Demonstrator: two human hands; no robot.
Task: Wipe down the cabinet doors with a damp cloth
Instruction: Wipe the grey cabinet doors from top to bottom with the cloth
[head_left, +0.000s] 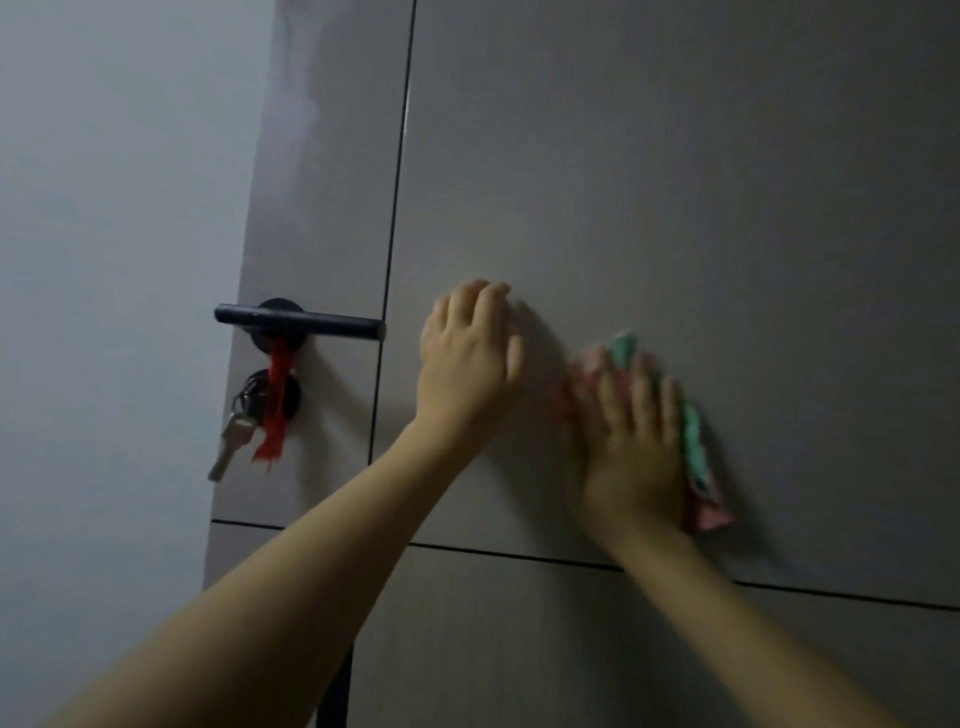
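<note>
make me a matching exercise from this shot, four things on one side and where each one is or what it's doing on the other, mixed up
Things
1. left hand
2. cloth
3. keys
4. red ribbon

Places or states
A. hanging from the lock below the door handle
B. pressed flat against the grey panel under the right hand
C. tied at the black lever, dangling down
D. bare, resting on the panel just right of the vertical seam

Pairs: 1-D, 2-B, 3-A, 4-C
</note>
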